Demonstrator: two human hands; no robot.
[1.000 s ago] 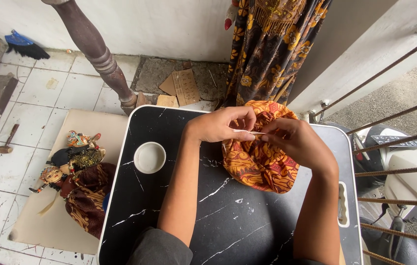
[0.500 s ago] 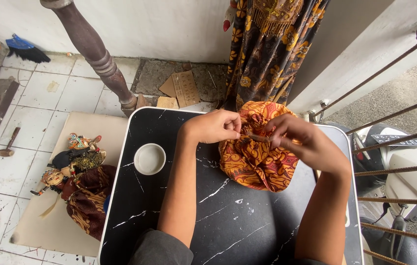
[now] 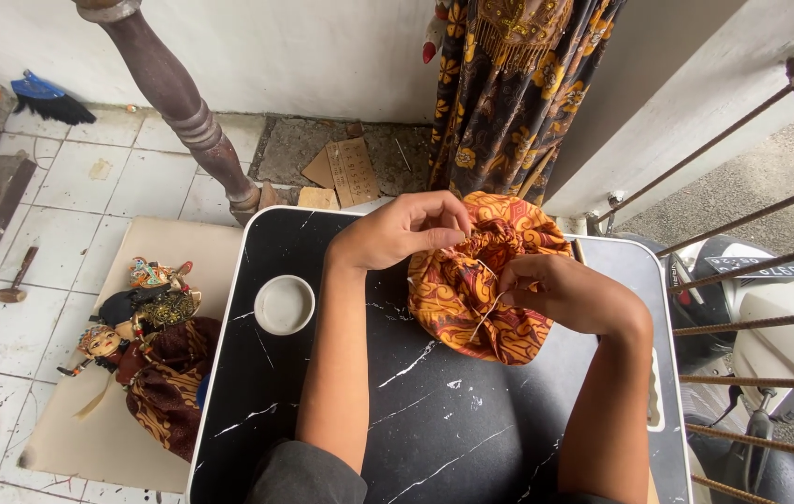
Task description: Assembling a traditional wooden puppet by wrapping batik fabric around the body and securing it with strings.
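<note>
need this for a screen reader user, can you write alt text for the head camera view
Seen from above, a person's left hand and right hand gather an orange patterned cloth along a thin thread on a black marble-look table. A small white bowl sits to the left, and puppets lie on a board on the tiled floor.

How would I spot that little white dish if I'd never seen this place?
Start at the black marble-patterned table that fills the middle. Look to its left part, beside the person's left forearm, away from the orange patterned cloth that the left hand and right hand are gathering. The small white round dish sits there alone, the only plain white thing on the dark top.
</note>
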